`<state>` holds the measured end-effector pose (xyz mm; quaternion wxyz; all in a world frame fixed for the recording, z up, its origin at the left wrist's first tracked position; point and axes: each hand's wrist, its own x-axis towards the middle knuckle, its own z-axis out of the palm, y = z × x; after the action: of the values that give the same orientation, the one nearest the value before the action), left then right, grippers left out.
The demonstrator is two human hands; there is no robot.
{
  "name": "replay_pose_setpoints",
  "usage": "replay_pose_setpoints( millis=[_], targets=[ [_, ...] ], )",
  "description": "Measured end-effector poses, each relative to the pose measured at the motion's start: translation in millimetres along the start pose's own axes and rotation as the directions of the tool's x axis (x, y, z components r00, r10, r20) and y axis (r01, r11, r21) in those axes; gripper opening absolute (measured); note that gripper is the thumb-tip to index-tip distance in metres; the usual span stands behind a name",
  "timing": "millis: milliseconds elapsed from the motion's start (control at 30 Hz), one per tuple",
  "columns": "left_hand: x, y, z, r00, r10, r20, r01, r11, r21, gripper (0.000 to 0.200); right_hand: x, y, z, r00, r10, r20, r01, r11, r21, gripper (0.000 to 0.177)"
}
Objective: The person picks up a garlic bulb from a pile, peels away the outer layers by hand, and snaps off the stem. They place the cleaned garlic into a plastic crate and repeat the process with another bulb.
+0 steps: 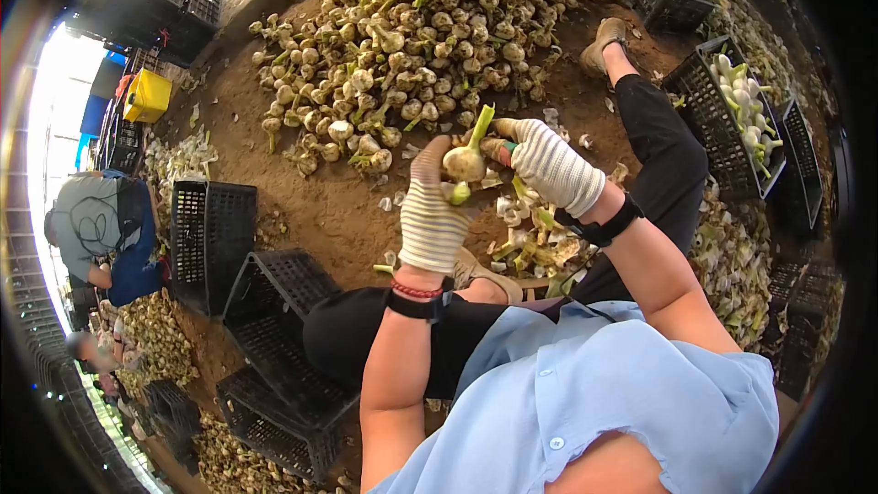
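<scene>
In the head view, my left hand (432, 210), in a striped knit glove, has a garlic bulb (465, 165) pinched in its fingers, the roundish pale head resting against my fingertips and its green stem (481, 126) pointing up. Just below it, by my palm, another small green end (459, 193) pokes out; I can't tell what it belongs to. My right hand (553, 163), gloved the same way, is curled in close beside the bulb. A bit of green and red shows at its fingers, but too much is hidden for me to tell what it is or whether I have it gripped.

The bulb is in front of me, above the bare dirt floor (352, 206) and on the near side of a big heap of garlic (430, 37) with stems on. Below my right hand, near my shoe (480, 279), lies a scatter of leafy scraps (540, 242). My other shoe (605, 44) is stretched out at the right edge of the heap.

To my right, a black crate (709, 133) holds pale bulbs (745, 110) with green stems. To my left, a black crate (215, 238) stands on its side, next to more crates (288, 320). Beyond them a co-worker (101, 229) in a grey top bends over, and a yellow bin (147, 96) sits farther off.
</scene>
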<state>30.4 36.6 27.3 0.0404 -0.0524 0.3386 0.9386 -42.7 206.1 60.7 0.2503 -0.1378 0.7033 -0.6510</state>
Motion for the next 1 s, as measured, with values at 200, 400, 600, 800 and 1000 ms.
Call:
replay_pose_setpoints(
  millis=[200,400,600,800,1000],
  targets=[
    [2.4,-7.9,3.1,0.806,0.459,0.373,-0.371,-0.097,0.923,0.076,-0.7,14.7,-2.9,0.997,-0.031,-0.074,0.018,0.986,-0.167,0.022],
    [-1.0,-6.5,11.6,0.986,0.097,-0.133,-0.024,0.884,0.467,0.070,-10.6,14.2,-9.6,0.996,-0.013,-0.091,0.006,0.997,-0.080,0.021],
    [-3.5,-6.9,6.8,0.984,-0.177,-0.014,0.177,0.984,-0.006,0.077,-15.4,11.2,-42.9,0.993,0.027,0.114,-0.042,0.991,0.125,0.023],
    [40.9,-10.8,-31.9,0.829,0.190,-0.526,0.193,0.786,0.588,0.026,-10.8,40.1,-34.7,0.930,0.328,0.164,-0.339,0.598,0.726,0.019],
    [17.6,-32.1,14.0,0.970,0.198,-0.143,-0.035,0.690,0.723,0.035,2.9,53.4,21.1,0.930,0.274,-0.247,-0.082,0.806,0.586,0.014]
  ],
)
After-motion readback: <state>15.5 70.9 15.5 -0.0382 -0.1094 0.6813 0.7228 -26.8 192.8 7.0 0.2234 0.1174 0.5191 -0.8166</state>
